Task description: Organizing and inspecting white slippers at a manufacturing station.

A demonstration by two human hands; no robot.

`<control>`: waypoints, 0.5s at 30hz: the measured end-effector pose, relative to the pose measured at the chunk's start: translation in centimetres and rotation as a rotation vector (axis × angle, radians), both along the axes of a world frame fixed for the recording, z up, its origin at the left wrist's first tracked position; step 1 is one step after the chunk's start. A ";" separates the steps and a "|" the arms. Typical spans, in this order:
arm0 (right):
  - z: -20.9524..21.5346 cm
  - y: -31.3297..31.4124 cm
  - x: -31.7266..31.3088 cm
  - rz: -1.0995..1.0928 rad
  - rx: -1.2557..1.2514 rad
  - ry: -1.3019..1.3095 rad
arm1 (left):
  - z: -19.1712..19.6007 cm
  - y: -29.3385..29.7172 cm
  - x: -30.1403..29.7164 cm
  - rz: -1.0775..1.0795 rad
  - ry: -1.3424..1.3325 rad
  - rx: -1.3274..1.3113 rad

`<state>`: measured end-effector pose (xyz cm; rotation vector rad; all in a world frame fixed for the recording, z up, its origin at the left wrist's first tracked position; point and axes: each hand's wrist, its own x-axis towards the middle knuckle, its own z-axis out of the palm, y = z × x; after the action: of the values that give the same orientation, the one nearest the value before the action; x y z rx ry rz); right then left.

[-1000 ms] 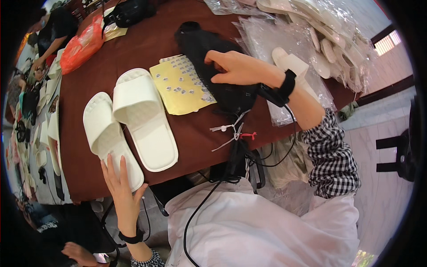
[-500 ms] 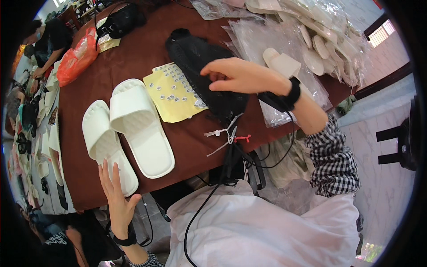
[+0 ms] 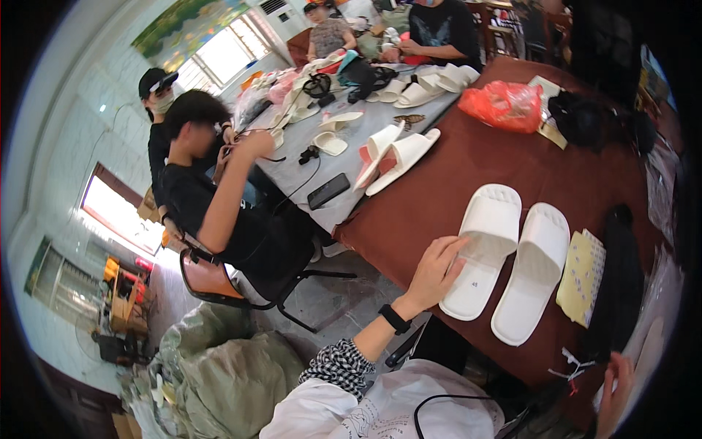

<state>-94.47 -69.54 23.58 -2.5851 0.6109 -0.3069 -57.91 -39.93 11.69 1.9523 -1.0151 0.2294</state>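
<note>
Fingers of my left hand lie spread on the near white foam slipper at the brown desk edge; a careless nudge could, I think, tip it off. My right hand sits at the frame's rim; I cannot tell its grip.

My left hand resting fingers-flat on the nearer white slipper, its twin just beside it on the brown tabletop, yellow sheet next along — my right hand low at the edge, empty.

Bare brown tabletop is lying open beyond the white slippers — a yellow sheet is crowding their right side.
</note>
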 end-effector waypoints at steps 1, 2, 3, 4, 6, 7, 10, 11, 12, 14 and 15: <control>1.6 1.2 0.8 -0.012 -0.002 0.109 | 0.7 0.2 0.0 0.027 -0.027 0.015; 1.9 1.8 1.5 0.017 -0.007 0.106 | 0.7 0.6 0.2 0.056 -0.029 0.012; 1.9 2.5 1.7 -0.046 -0.002 0.134 | 0.7 1.2 0.2 0.083 0.077 -0.041; 1.6 2.8 1.5 -0.128 0.000 0.163 | 0.7 1.2 0.4 0.090 0.185 -0.099; 0.2 2.7 0.2 -0.102 -0.134 0.159 | 1.0 1.2 0.7 0.133 0.203 -0.109; -0.4 2.6 0.2 -0.078 -0.255 0.153 | 1.0 1.0 0.9 0.175 0.218 -0.106; -2.4 3.6 0.0 -0.192 -0.121 0.151 | 0.8 0.3 0.7 0.233 0.235 -0.097; -3.3 3.7 -0.3 -0.227 -0.058 0.140 | 0.8 0.2 0.6 0.265 0.243 -0.090; -4.2 4.0 -0.3 -0.250 -0.032 0.126 | 0.5 -0.1 0.5 0.280 0.236 -0.086; -6.2 3.6 -1.1 -0.273 -0.090 0.081 | 0.1 -0.5 0.4 0.288 0.101 -0.072; -7.0 3.3 -1.1 -0.308 -0.146 0.042 | 0.2 -0.6 0.4 0.312 0.094 -0.065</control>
<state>-95.59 -66.21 16.60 -2.6373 1.0403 -0.4106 -57.54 -40.52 11.86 2.0362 -0.6319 0.3363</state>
